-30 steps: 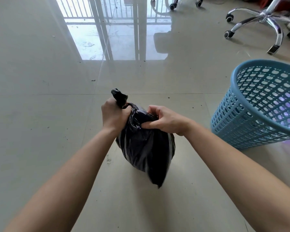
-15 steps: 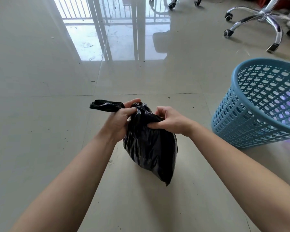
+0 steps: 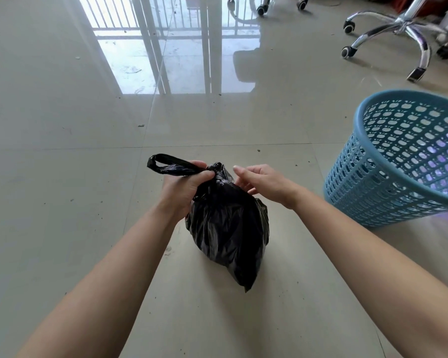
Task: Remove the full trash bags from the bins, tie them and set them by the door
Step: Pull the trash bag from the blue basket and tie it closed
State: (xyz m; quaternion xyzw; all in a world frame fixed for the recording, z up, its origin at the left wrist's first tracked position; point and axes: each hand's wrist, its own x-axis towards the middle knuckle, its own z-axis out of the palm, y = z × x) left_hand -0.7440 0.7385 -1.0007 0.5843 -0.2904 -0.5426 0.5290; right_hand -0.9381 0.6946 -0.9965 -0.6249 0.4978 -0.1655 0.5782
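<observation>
Head view: black trash bag [image 3: 228,228] is held above the tiled floor [image 3: 62,177], hanging between the two forearms, its lower corner pointing down and slightly right. Left hand [image 3: 184,186] is clenched around the gathered neck of the bag just below the twist; a loop of twisted black plastic [image 3: 166,165] sticks out to the left from the fist. Right hand [image 3: 264,183] is released, fingers [image 3: 243,171] spread and slightly curled, just beside the bag's neck on its right side; whether the fingertips touch the plastic cannot be told. Blue perforated bin [image 3: 388,177] stands to the right of the bag, apart from it, with no bag inside. Chrome office chair base [image 3: 398,29] with castors is at the far upper right. Bright reflection of a barred door [image 3: 171,47] lies on the floor ahead, well apart from the bag.
</observation>
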